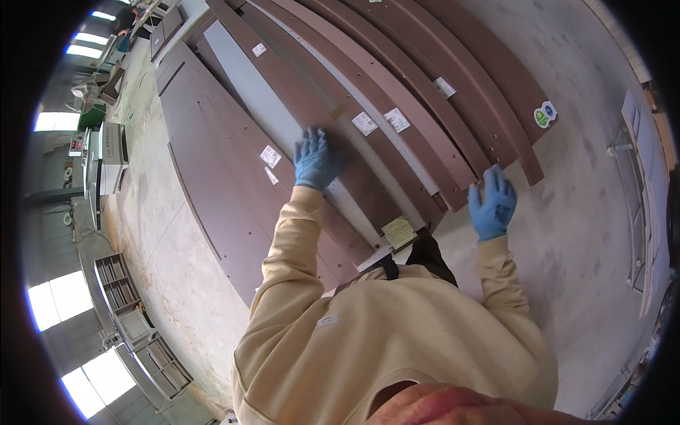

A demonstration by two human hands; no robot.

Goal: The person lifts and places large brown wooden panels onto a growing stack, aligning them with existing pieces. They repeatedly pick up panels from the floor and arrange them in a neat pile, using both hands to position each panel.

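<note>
My left hand (315, 157), in a blue glove, lies with its fingers stretched out over a long brown panel (301, 99). A blurred patch shows just right of it. My right hand (493, 204), gloved in blue too, is at the near ends of the brown boards on the right. Its fingers and thumb are apart, close to the end of one board (453, 152); whether they touch it I cannot tell. White labels (365, 123) are stuck on several panels. A yellow-green label (399, 232) sits at a panel end near my waist.
More brown panels (212, 156) with small holes lie to the left. The rightmost panel bears a green and blue sticker (545, 114). Pale concrete floor (163, 234) runs along the left. A metal rack (634, 212) stands at right, and shelving (120, 283) at far left.
</note>
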